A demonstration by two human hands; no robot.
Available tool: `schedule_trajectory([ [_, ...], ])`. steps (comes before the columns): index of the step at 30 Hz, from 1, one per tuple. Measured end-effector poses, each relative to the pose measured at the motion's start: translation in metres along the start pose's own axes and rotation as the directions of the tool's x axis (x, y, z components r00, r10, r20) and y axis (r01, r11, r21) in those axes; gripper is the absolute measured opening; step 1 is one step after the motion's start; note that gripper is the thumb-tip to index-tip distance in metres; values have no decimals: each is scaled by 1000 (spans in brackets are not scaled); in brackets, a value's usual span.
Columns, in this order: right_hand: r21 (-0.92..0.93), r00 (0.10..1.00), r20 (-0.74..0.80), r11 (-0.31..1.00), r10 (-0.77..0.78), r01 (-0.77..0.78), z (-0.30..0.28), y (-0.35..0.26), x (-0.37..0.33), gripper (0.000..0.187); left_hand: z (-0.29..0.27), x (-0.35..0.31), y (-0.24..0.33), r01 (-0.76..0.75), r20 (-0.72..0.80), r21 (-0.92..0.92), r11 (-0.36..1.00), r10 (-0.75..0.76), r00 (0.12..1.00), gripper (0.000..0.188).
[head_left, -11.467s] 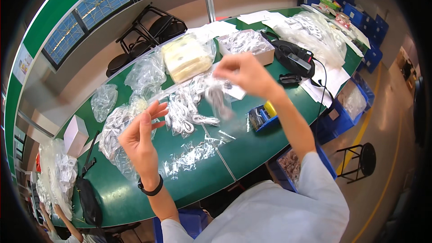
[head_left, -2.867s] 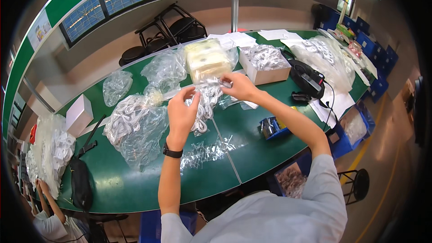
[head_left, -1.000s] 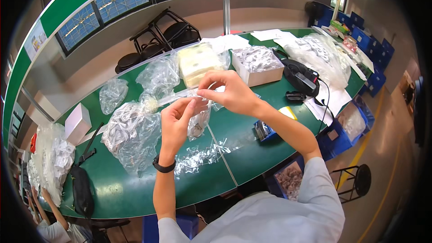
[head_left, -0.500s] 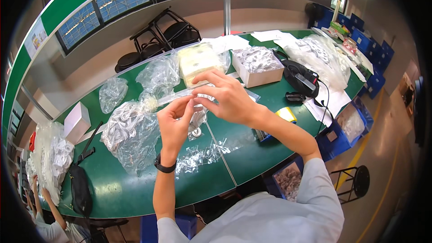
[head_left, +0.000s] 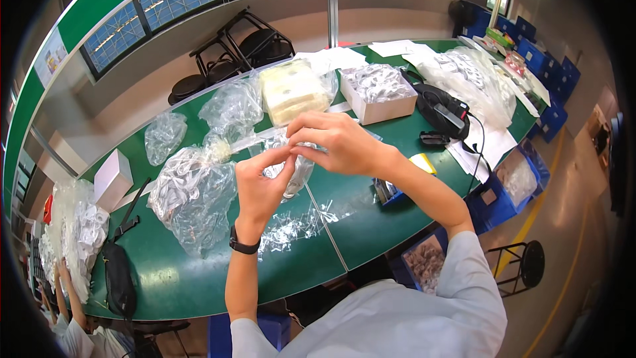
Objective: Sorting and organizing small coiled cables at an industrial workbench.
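My left hand (head_left: 260,178) and my right hand (head_left: 346,144) meet above the table, thumbs and forefingers pinched together at the tips. Whatever is between the fingertips is too small or hidden to make out. Behind and below them lies a clear plastic bag (head_left: 299,178) with white contents, partly covered by the hands. A larger clear bag of white coiled cords (head_left: 177,189) sits left of my left hand. Just beyond the fingers rests a stack of pale yellow sheets (head_left: 289,89) in plastic. Small clear and white bits (head_left: 291,231) are scattered on the table below my hands.
On the green table (head_left: 179,285) stand an open box of white bundled parts (head_left: 379,93), a black pouch (head_left: 440,107) with a cable, and a small blue tray (head_left: 387,192). A white box (head_left: 113,179) and black bag (head_left: 120,282) are left. Another person's arms (head_left: 71,292) reach in there.
My hands have lowered slightly and stay pinched together; the right fingers have curled in closer. The other person's arms at far left have shifted.
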State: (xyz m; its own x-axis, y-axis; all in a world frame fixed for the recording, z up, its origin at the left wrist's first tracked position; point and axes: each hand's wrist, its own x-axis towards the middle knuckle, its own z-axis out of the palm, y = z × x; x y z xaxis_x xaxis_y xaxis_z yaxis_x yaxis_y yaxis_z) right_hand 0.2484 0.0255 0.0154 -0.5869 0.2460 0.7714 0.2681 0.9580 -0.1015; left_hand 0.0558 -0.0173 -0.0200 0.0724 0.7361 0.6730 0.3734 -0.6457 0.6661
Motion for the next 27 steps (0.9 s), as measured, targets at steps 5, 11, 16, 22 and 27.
schedule_trajectory([
  [5, -2, 998, 45, 999, -35, 35, -2, 4, -5, 8, -2, 0, 3, -32, 58, 45, 998, 29, 998, 14],
  [11, 559, 910, 64, 740, 410, -373, 2, 6, -13, 6, -1, -2, -1, 33, 138, -102, 994, -19, 990, 11],
  [16, 412, 962, 4, 876, 272, -249, 7, 9, -25, 8, -1, -2, 3, 124, 179, -116, 985, -102, 978, 11],
  [22, -61, 980, -197, 997, 31, -44, 7, -12, -27, 28, 1, -2, 1, 219, 184, -180, 959, -186, 965, 15],
  [27, -114, 978, -172, 984, 114, -135, 9, -14, -28, 29, 2, -2, 2, 212, 179, -227, 950, -173, 968, 15],
])
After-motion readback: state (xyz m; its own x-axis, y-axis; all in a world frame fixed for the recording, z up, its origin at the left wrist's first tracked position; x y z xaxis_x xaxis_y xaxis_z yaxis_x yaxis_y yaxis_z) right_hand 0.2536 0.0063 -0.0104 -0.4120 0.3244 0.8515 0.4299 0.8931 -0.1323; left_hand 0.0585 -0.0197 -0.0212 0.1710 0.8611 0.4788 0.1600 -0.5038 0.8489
